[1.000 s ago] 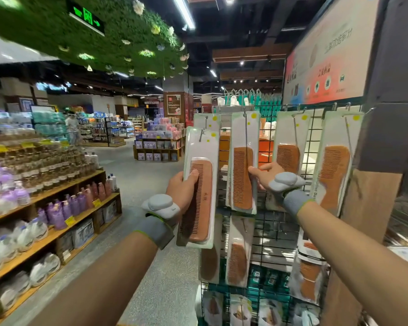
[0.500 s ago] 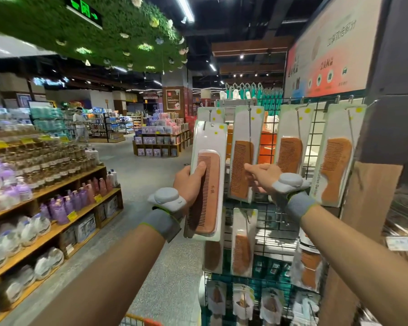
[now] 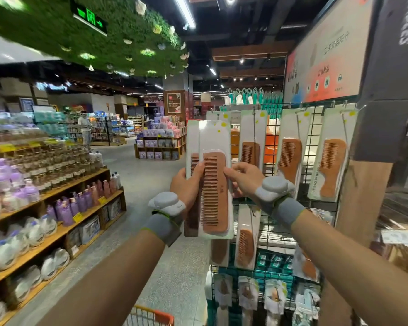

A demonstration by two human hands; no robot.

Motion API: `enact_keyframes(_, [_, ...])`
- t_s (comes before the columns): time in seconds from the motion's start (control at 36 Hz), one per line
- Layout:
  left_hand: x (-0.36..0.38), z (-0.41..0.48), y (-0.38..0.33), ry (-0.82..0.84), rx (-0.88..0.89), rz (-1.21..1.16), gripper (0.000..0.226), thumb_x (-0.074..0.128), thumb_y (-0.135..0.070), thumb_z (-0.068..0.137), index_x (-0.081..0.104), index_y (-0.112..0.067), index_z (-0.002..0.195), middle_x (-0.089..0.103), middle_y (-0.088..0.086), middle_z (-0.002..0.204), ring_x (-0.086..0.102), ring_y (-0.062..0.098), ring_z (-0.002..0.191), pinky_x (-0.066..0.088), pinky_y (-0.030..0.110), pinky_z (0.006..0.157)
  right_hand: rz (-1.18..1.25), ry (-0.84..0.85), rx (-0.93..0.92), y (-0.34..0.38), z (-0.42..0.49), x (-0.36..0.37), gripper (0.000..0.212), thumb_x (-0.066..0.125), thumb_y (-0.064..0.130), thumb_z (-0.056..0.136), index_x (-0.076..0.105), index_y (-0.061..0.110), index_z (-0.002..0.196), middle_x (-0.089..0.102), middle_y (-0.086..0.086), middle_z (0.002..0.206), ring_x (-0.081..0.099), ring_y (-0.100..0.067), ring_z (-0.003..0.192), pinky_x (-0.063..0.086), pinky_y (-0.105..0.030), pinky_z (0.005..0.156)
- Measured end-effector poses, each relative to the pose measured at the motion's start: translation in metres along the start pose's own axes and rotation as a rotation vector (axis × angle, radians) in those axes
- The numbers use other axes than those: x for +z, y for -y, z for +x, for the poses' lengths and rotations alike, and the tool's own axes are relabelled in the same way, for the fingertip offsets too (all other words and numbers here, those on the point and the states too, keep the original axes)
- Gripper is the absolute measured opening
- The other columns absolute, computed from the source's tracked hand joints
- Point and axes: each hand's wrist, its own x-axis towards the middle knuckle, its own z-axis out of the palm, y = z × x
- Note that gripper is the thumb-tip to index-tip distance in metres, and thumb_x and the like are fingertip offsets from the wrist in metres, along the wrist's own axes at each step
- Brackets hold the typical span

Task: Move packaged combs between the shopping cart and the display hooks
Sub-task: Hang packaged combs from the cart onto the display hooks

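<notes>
I hold a packaged wooden comb (image 3: 214, 191) in a white card upright in front of the wire display grid (image 3: 312, 142). My left hand (image 3: 186, 187) grips its left edge, thumb across the comb's teeth. My right hand (image 3: 244, 180) pinches the package's right edge. Behind it hangs another comb package (image 3: 192, 147), partly hidden. More packaged combs (image 3: 290, 158) hang from hooks along the top row of the grid. The orange rim of the shopping cart (image 3: 151, 314) shows at the bottom.
Smaller packaged combs (image 3: 245, 245) hang on lower rows of the grid. A wooden post (image 3: 363, 203) stands to the right. Shelves of bottles (image 3: 64, 203) run along the left of the aisle. A person (image 3: 84, 128) stands far down the aisle.
My left hand has brought the comb package right, in front of the hanging package at the grid's left. My right hand left the neighbouring hanging comb and now pinches this package's right edge.
</notes>
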Motion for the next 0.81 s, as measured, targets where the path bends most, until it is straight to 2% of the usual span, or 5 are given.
enact_keyframes(0.08, [-0.011, -0.001, 0.001, -0.04, -0.034, 0.023, 0.039, 0.052, -0.048, 0.094, 0.065, -0.014, 0.108, 0.07, 0.006, 0.102, 0.066, 0.024, 0.095, 0.052, 0.037, 0.09, -0.006, -0.016, -0.013, 0.004, -0.003, 0.0, 0.026, 0.056, 0.026, 0.093, 0.055, 0.003, 0.105, 0.061, -0.016, 0.087, 0.054, -0.019, 0.062, 0.049, -0.028, 0.051])
enact_keyframes(0.19, [-0.022, -0.002, 0.003, -0.081, -0.046, 0.074, 0.028, 0.051, -0.04, 0.097, 0.062, -0.016, 0.106, 0.067, 0.006, 0.105, 0.063, 0.025, 0.096, 0.05, 0.034, 0.088, -0.059, -0.046, -0.079, 0.008, -0.004, -0.003, 0.029, 0.055, 0.026, 0.094, 0.055, 0.003, 0.111, 0.059, -0.008, 0.079, 0.055, -0.017, 0.063, 0.049, -0.027, 0.054])
enact_keyframes(0.44, [-0.042, 0.001, 0.01, -0.164, -0.047, 0.188, 0.027, 0.051, -0.041, 0.095, 0.062, -0.017, 0.101, 0.068, 0.01, 0.108, 0.062, 0.033, 0.102, 0.048, 0.044, 0.096, -0.072, -0.08, -0.104, 0.021, 0.009, 0.006, 0.028, 0.053, 0.027, 0.094, 0.054, 0.006, 0.111, 0.064, -0.016, 0.105, 0.059, -0.023, 0.078, 0.05, -0.027, 0.053])
enact_keyframes(0.67, [-0.043, 0.009, 0.014, -0.177, -0.028, 0.233, 0.02, 0.05, -0.037, 0.096, 0.059, -0.019, 0.099, 0.061, 0.003, 0.096, 0.06, 0.03, 0.099, 0.046, 0.034, 0.088, -0.177, -0.099, -0.036, 0.012, 0.038, 0.009, 0.031, 0.053, 0.038, 0.091, 0.057, 0.011, 0.104, 0.065, -0.015, 0.103, 0.063, -0.032, 0.095, 0.051, -0.051, 0.089])
enact_keyframes(0.81, [-0.037, 0.017, 0.016, -0.175, -0.028, 0.239, 0.021, 0.05, -0.038, 0.097, 0.059, -0.019, 0.101, 0.062, 0.003, 0.098, 0.061, 0.029, 0.099, 0.047, 0.035, 0.09, -0.28, -0.022, -0.014, 0.006, 0.062, 0.008, 0.04, 0.052, 0.046, 0.087, 0.055, 0.013, 0.11, 0.062, -0.012, 0.114, 0.06, -0.032, 0.105, 0.048, -0.048, 0.095])
